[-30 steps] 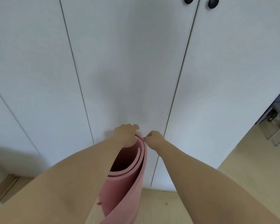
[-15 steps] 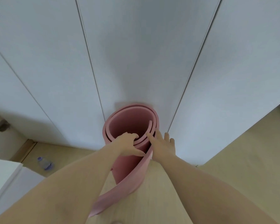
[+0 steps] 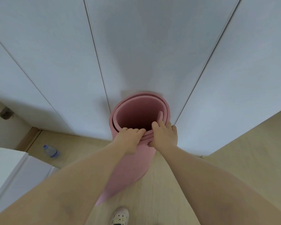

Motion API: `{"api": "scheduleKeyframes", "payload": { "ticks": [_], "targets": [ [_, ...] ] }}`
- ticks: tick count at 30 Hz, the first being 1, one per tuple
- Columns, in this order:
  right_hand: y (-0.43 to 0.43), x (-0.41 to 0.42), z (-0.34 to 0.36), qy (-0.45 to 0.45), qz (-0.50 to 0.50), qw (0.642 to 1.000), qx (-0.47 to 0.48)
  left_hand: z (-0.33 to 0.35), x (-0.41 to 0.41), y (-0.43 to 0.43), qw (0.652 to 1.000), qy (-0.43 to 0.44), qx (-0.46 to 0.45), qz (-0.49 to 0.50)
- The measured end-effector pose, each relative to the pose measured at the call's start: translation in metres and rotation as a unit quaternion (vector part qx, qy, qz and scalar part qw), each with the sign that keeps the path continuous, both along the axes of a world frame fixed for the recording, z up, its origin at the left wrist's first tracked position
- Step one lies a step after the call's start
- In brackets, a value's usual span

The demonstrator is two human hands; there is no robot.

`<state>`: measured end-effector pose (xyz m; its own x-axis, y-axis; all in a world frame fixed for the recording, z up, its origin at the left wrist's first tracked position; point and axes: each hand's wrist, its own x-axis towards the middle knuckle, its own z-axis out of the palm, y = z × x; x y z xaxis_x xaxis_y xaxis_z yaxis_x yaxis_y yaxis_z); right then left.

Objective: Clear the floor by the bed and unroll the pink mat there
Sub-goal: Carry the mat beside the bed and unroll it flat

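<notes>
Against the white wardrobe doors: pink mat, rolled, standing on end on wood floor. Left hand and right hand clasp its near rim. Advice: lift with both hands level; outer flap hangs loose, may trail.

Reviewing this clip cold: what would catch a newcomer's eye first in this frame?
The pink mat, rolled and standing on end against the white wardrobe doors, its hollow core facing the camera. Both hands hold its near rim: the left hand and right hand. A plastic bottle lies on the wooden floor at left.
</notes>
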<state>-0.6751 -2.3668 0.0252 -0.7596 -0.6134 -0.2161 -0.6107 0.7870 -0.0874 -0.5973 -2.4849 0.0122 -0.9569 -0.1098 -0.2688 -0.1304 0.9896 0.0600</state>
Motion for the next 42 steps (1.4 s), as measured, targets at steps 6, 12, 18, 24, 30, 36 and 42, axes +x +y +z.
{"api": "scheduleKeyframes", "payload": {
  "ticks": [6,12,18,24,30,36,42],
  "targets": [
    [-0.010,0.001,-0.009,-0.035,0.067,0.997,0.019,-0.008,0.002,-0.004,0.999,0.035,-0.017,-0.038],
    [-0.015,-0.001,-0.005,-0.055,0.046,0.995,0.067,-0.011,0.031,-0.024,0.975,0.179,-0.132,0.007],
    [-0.025,0.005,-0.014,-0.054,0.029,0.996,0.062,-0.007,0.050,-0.037,0.966,0.072,-0.146,0.201],
    [-0.019,0.008,-0.019,-0.052,0.048,0.994,0.085,-0.016,0.060,-0.054,0.968,-0.067,-0.094,0.223],
    [-0.006,-0.001,-0.009,-0.064,0.054,0.990,0.112,-0.010,0.065,-0.057,0.981,0.139,-0.129,0.040],
    [-0.005,0.005,-0.013,-0.061,0.047,0.992,0.098,-0.004,0.017,-0.039,0.826,0.192,0.351,0.397],
    [0.001,-0.002,-0.017,-0.066,0.052,0.992,0.093,0.004,0.002,-0.034,0.747,0.232,0.430,0.451]
  ]
}}
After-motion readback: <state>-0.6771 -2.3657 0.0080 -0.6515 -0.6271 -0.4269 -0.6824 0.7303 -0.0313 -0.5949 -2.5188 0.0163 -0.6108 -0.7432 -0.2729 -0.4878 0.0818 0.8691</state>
